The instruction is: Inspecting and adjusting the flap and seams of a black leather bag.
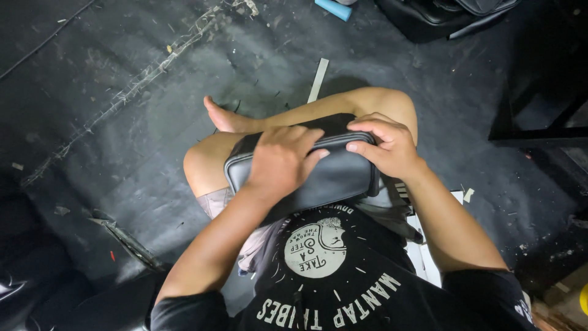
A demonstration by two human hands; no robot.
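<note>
The left hand (280, 160) lies flat on top of the black, padded leather-like cushion piece with a stitched rim (334, 178), fingers spread and pressing down, not curled around it. The right hand (384, 146) is closed on the far right edge, its fingers (367, 125) over the rim and the thumb below (the pinch looks firm). The cushion rests across the person's crossed bare legs, on the lap. To work the edge well, I judge the flat hand should keep steady pressure so the piece does not slide while the other hand pulls the rim. Around lie the dark dusty floor (122, 122), a pale flat strip (318, 79) and a light blue tube (334, 8).
</note>
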